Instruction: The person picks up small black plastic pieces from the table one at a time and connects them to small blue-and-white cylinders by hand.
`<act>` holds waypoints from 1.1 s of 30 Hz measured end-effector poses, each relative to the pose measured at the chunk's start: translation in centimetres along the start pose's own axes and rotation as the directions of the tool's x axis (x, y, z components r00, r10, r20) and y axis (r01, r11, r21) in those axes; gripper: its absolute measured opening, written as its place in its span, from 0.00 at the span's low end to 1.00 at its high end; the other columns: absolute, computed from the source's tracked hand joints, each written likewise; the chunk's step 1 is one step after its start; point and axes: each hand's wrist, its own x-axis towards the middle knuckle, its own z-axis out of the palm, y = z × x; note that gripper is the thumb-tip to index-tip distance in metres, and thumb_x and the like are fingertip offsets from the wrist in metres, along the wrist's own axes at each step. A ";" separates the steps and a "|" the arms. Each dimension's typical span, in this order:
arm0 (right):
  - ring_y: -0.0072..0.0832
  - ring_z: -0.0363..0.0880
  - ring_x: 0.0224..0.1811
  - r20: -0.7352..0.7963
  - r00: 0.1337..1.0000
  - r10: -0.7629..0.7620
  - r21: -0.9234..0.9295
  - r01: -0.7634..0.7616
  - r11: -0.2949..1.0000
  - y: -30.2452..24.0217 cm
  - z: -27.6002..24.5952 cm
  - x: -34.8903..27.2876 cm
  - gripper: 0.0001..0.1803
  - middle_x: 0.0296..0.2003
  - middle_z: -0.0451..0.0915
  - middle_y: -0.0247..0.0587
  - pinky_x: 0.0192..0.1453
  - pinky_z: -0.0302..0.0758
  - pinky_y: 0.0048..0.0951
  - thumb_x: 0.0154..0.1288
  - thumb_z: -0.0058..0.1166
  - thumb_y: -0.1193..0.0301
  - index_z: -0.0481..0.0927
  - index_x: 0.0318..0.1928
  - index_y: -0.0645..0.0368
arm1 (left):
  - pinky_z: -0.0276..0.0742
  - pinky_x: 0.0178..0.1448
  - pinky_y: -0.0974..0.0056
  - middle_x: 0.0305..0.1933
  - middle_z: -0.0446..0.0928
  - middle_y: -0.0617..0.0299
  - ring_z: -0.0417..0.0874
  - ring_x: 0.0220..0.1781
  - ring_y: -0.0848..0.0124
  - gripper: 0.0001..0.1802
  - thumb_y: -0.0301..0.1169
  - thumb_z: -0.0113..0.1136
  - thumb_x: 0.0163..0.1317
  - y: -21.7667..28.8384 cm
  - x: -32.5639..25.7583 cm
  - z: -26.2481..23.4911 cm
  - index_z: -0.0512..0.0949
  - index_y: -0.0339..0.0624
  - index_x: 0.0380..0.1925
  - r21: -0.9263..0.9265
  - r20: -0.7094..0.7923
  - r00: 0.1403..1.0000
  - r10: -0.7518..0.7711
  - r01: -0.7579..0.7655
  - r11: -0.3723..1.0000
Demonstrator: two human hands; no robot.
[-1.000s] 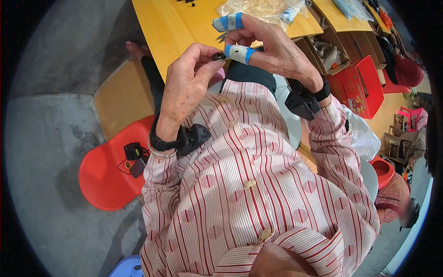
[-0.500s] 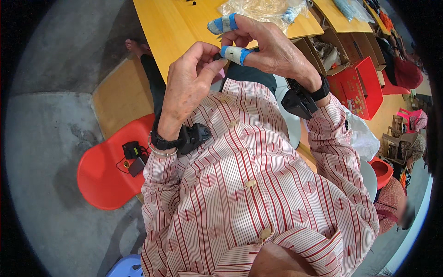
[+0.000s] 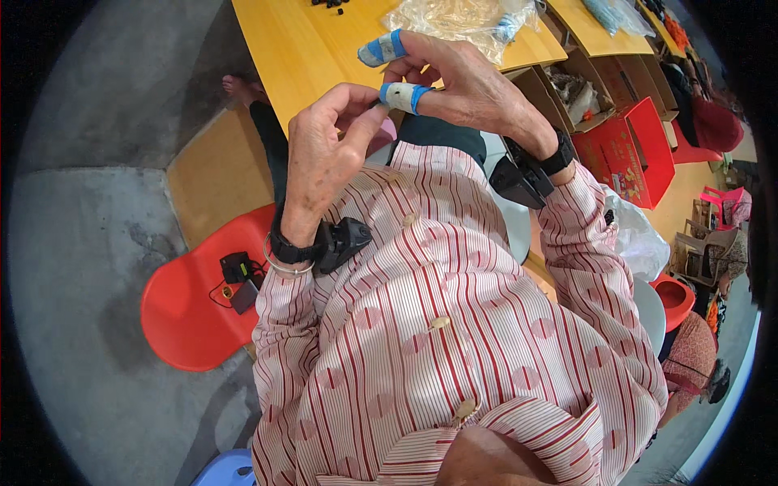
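hands unmoved | left hand (image 3: 324, 154) pinches right hand (image 3: 462, 85) taped finger (image 3: 403, 96)

The left hand (image 3: 324, 154) and right hand (image 3: 466, 85) meet above the near edge of the desk (image 3: 292, 49), fingertips touching. On the desk behind the right hand lies a plastic bag (image 3: 454, 20); small beads (image 3: 328, 5) sit at its far edge. A chair (image 3: 190, 312) stands left of the person, carrying a small device (image 3: 237, 271). Open boxes (image 3: 608, 121) stand right of the desk.

White tape with a blue edge (image 3: 403, 97) is wrapping one right fingertip; blue tape (image 3: 381, 49) is capping another, both raised above the desk (image 3: 292, 49).
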 end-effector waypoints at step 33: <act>0.35 0.81 0.30 0.057 0.998 0.034 0.020 -0.035 0.999 0.6 0.0 -0.4 0.15 0.31 0.81 0.44 0.37 0.78 0.32 0.52 0.57 0.73 0.73 0.40 0.66 | 0.77 0.34 0.71 0.28 0.81 0.57 0.82 0.29 0.74 0.08 0.25 0.57 0.58 -0.1 0.4 0.2 0.76 0.29 0.35 0.016 0.045 0.998 -0.038 0.037 0.999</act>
